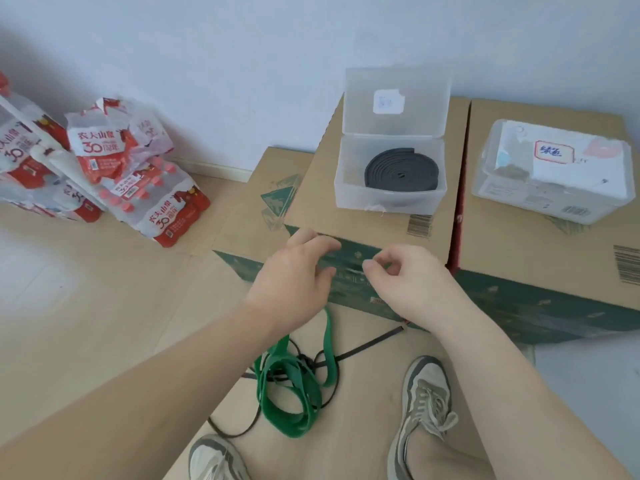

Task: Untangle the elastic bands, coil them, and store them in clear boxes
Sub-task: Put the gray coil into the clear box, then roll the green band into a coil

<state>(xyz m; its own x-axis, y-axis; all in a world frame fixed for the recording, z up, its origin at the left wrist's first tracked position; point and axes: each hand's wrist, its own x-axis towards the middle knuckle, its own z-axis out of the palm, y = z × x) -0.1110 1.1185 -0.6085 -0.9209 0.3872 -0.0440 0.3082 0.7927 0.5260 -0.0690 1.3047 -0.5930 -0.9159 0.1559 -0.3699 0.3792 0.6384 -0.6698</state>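
Green elastic band (294,393): looped on floor betw. shoes (426,403), tangled w/ thin black band (370,344). One strand rises to L hand (294,271), whose curled fingers grip it. R hand (405,282): thumb & forefinger pinched, contents can't tell. Behind, on carton (318,188): open clear box (388,199) w/ coiled black band (401,171).

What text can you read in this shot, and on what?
"农夫山泉" on the water bottle packs.
"30 周年" on the same packs.
"绿色" handwritten on the red-bordered label of the closed clear box.
White label on the lid of the open clear box: too blurred to read.
Barcodes on the cardboard boxes: digits too small to read.
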